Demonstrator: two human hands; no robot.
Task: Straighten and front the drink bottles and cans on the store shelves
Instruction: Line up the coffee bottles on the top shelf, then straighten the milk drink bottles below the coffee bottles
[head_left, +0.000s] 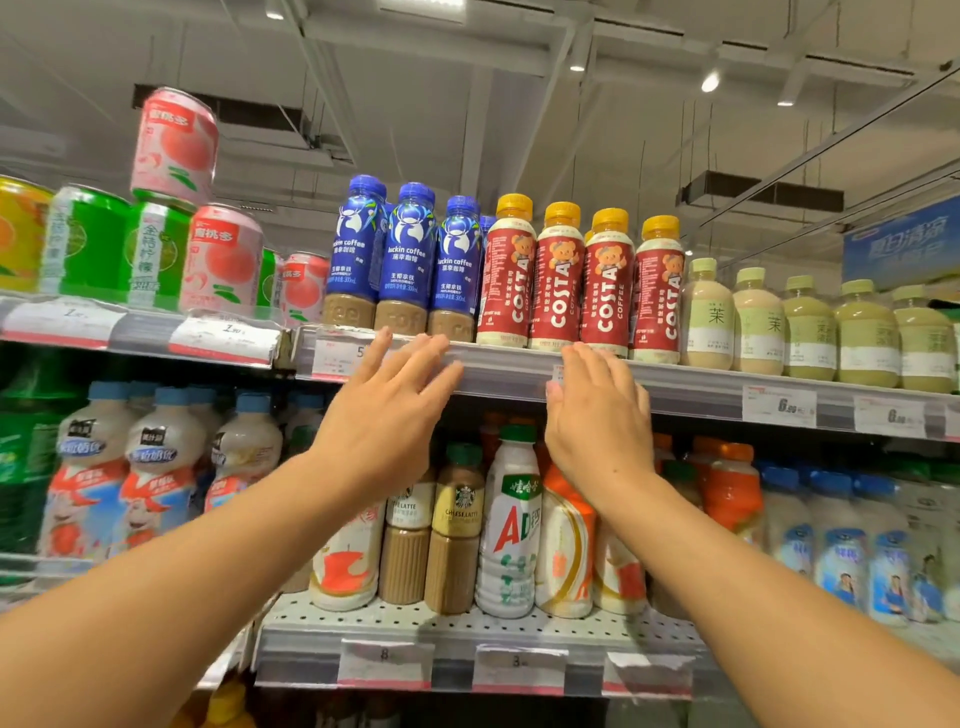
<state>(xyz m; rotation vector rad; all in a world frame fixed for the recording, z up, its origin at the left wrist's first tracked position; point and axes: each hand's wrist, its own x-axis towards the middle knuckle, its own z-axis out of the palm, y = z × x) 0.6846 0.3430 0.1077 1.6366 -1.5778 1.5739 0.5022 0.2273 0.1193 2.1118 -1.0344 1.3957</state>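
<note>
Both forearms fill the lower view, reaching up toward the top shelf rail. Left hand: fingers straight and slightly spread, tips at the rail's front edge just below the blue Luckin coffee bottles; I see nothing held. Right hand: fingers straight and close together, tips at the rail just under the red Costa coffee bottles, nothing pinched.

Left to right along the upper level: green cans and pink peach cans stand on the neighbouring shelf, one more pink can stacked on top, tilted. Next, three blue bottles in the front row, upright, labels facing me. Beside them, four red bottles with yellow caps, upright, touching shoulder to shoulder. Further right, pale green tea bottles in a row.

Lower shelf: milk drink bottles at left, Starbucks latte bottles between my wrists, orange-capped bottles right of them.
</note>
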